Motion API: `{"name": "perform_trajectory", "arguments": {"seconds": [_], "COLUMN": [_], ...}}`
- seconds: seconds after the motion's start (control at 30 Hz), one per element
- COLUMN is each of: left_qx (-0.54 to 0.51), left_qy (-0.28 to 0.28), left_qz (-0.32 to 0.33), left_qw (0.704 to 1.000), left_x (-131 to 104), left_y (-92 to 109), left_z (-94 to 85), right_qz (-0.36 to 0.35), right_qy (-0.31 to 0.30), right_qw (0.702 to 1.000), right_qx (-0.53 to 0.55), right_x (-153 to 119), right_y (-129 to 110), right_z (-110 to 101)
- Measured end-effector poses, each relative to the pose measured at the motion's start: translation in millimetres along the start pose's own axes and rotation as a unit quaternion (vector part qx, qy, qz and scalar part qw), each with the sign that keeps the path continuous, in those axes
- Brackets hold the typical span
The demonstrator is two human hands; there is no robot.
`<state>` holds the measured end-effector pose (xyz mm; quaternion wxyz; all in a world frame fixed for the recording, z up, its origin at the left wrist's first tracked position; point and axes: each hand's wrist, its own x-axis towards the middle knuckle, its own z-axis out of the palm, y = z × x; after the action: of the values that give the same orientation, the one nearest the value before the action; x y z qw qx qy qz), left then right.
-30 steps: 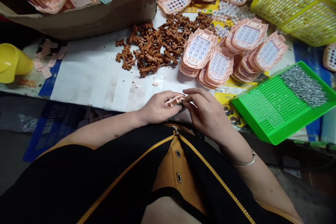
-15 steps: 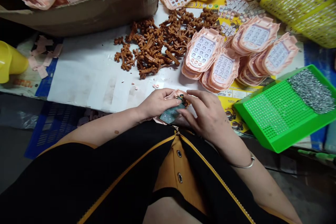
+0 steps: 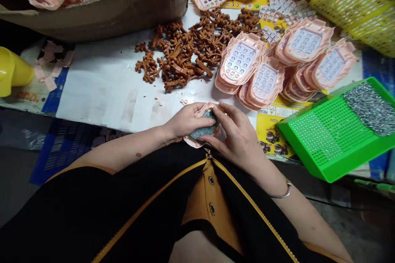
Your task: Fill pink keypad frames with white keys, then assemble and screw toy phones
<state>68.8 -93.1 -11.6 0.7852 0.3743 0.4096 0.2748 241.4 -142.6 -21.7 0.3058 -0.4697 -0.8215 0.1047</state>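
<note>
Close to my body, at the table's front edge, I hold a pink plastic toy phone shell (image 3: 194, 141) with a green circuit board (image 3: 203, 130) lying in it. My left hand (image 3: 187, 121) is closed round the shell's left side, its thumb lying on the board. From the right, my right hand (image 3: 236, 131) grips the shell and board, with thumb and fingertips on the board. The fingers hide part of the board's upper and right side. Just behind my hands stand stacked pink shells with white keypads (image 3: 240, 58).
A heap of brown plastic pieces (image 3: 182, 55) lies mid-table. At right are a green basket of metal screws (image 3: 368, 109) and a yellow basket (image 3: 354, 8). A cardboard box (image 3: 123, 18) of pink parts stands back left; a yellow container (image 3: 14, 73) sits far left.
My right hand has shifted slightly left and its thumb now lies lower on the board. The board sits flatter in the shell, and more of the shell's rim shows.
</note>
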Motion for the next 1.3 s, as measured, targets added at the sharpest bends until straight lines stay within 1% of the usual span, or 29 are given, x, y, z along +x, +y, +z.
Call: {"name": "perform_trajectory", "arguments": {"seconds": [0.03, 0.1, 0.2, 0.33, 0.43, 0.5, 0.53, 0.67, 0.8, 0.93, 1.07, 1.2, 1.3], "left_qx": [0.006, 0.008, -0.024, -0.077, -0.097, -0.087, -0.079, -0.039, -0.022, -0.028, -0.026, -0.021, -0.015], "left_qy": [-0.012, -0.018, -0.012, -0.003, -0.027, -0.05, -0.052, -0.017, -0.022, -0.025, -0.025, -0.027, -0.04], "left_qz": [-0.001, -0.003, -0.005, -0.009, -0.019, -0.028, -0.027, -0.026, -0.035, -0.027, -0.026, -0.021, -0.019], "left_qw": [1.0, 1.0, 1.0, 0.997, 0.995, 0.995, 0.995, 0.999, 0.999, 0.999, 0.999, 0.999, 0.999], "left_x": [-1, -2, -3, -4, -5, -5, -5, -3, 1, 2, 3, 5, 3], "left_y": [0, 0, 1, 3, 5, 5, 4, 1, -1, -2, -3, -4, -2], "left_z": [-0.4, 0.3, 2.9, 4.5, 5.3, 6.8, 7.7, 11.0, 10.1, 8.2, 7.1, 5.0, 3.8], "right_qz": [-0.002, -0.008, -0.019, -0.019, -0.017, -0.009, -0.001, 0.04, 0.062, 0.077, 0.071, 0.067, 0.062], "right_qy": [0.0, -0.002, -0.001, 0.003, 0.002, 0.003, 0.002, -0.022, -0.05, -0.046, -0.042, -0.04, -0.034], "right_qw": [1.0, 1.0, 0.999, 1.0, 1.0, 1.0, 1.0, 0.998, 0.989, 0.987, 0.988, 0.989, 0.99], "right_qx": [0.0, -0.01, -0.026, -0.018, -0.009, -0.002, 0.003, 0.051, 0.123, 0.136, 0.13, 0.129, 0.123], "right_x": [0, 0, 0, 1, -1, -2, -3, -4, -4, -4, -5, -3, -3], "right_y": [0, 0, 0, 0, 0, 3, 5, 20, 33, 33, 32, 34, 31], "right_z": [-1, -2, -5, -9, -9, -7, -5, 1, 3, 2, 2, 9, 10]}}
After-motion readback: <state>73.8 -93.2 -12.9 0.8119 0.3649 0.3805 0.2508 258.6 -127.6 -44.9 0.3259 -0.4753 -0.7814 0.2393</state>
